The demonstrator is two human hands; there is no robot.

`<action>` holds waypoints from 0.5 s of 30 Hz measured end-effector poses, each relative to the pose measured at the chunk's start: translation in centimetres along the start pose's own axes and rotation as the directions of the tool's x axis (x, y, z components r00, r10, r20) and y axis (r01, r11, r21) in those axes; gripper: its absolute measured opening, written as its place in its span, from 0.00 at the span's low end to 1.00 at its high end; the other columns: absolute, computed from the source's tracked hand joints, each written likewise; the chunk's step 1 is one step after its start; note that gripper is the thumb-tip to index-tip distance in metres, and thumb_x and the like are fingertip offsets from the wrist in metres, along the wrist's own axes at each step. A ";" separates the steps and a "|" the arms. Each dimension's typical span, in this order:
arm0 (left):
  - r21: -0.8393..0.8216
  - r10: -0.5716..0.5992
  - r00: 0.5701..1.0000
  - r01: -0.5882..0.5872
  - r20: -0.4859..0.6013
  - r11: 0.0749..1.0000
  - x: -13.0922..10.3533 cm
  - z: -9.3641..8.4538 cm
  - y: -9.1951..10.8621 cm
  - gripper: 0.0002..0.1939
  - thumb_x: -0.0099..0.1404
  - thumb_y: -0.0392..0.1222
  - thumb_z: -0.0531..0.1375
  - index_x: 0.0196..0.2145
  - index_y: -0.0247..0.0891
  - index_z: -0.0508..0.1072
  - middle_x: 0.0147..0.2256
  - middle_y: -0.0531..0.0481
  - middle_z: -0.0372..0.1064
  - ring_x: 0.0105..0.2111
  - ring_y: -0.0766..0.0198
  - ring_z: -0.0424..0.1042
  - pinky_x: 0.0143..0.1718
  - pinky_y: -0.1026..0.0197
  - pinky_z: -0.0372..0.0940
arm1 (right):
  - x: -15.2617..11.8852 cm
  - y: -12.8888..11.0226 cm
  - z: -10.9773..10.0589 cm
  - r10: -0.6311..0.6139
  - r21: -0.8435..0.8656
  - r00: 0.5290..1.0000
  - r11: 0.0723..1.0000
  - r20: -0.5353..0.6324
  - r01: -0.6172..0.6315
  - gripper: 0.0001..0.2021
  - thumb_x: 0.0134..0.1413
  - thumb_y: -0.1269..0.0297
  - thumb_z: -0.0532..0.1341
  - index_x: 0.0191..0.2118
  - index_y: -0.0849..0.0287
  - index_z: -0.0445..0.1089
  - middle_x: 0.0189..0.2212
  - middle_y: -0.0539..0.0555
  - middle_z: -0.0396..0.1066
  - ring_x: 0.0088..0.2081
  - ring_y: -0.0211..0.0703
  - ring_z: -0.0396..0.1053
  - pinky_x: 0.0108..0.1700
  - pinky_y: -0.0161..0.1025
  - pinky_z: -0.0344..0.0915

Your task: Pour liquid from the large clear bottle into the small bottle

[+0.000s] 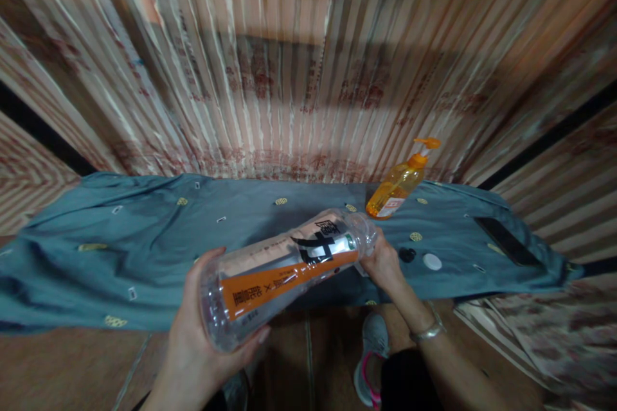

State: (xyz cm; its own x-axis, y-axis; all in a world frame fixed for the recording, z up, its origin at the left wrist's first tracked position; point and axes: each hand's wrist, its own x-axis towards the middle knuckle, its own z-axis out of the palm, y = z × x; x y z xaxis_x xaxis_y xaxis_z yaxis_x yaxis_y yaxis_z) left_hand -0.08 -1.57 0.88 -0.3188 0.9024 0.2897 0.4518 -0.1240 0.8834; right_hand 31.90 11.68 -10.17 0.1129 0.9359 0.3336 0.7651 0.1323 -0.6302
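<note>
A large clear plastic bottle point(284, 270) with an orange label and dark lettering lies tilted across my view, above the cloth-covered surface. My left hand point(200, 314) is wrapped around its wide base, thumb below and fingers behind. At the other end, my right hand point(383, 261) is closed at the neck, its fingers partly hidden. A small pale edge shows below the neck by the right hand; I cannot tell what it is. No liquid can be made out in the bottle.
An orange pump bottle point(396, 186) stands at the back of the blue-green cloth point(159, 225). Right of my right hand lie a small black object point(408, 254) and a round white cap point(432, 261). A dark flat phone-like object point(506, 241) rests farther right. Striped sheeting point(284, 77) hangs behind.
</note>
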 end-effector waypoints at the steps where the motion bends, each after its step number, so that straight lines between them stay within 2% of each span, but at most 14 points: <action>1: 0.002 0.006 1.000 -0.006 0.001 1.000 0.0 0.0 -0.1 0.43 0.53 0.51 0.69 0.64 0.42 0.64 0.49 0.44 0.80 0.45 0.44 0.84 0.48 0.43 0.80 | 0.0 0.0 0.0 0.003 -0.005 1.000 1.000 0.000 -0.003 0.25 0.53 0.55 0.62 0.57 0.57 0.69 0.45 0.60 0.83 0.47 0.56 0.83 0.46 0.45 0.78; 6: 0.046 0.034 0.999 -0.034 0.005 0.998 0.0 -0.2 -0.4 0.43 0.54 0.52 0.69 0.65 0.42 0.64 0.50 0.44 0.80 0.46 0.45 0.84 0.49 0.45 0.80 | 0.0 0.0 0.1 0.005 -0.016 1.000 1.000 -0.009 -0.005 0.26 0.53 0.56 0.62 0.57 0.57 0.69 0.44 0.60 0.83 0.46 0.56 0.83 0.46 0.45 0.78; 15: 0.019 0.003 1.000 -0.003 0.017 1.000 0.0 -0.3 -0.3 0.43 0.54 0.52 0.69 0.65 0.42 0.63 0.50 0.43 0.80 0.46 0.44 0.84 0.49 0.43 0.80 | -0.1 0.1 0.1 -0.010 -0.034 1.000 0.999 -0.022 0.010 0.25 0.54 0.56 0.62 0.57 0.56 0.69 0.44 0.59 0.83 0.46 0.55 0.83 0.45 0.44 0.78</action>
State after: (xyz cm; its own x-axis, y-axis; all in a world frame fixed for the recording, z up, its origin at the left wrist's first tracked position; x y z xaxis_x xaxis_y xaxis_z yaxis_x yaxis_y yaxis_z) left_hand -0.42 -1.62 0.77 -0.3029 0.9091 0.2860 0.4690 -0.1191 0.8752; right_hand 31.94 11.61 -10.33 0.1190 0.9271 0.3555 0.7875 0.1299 -0.6025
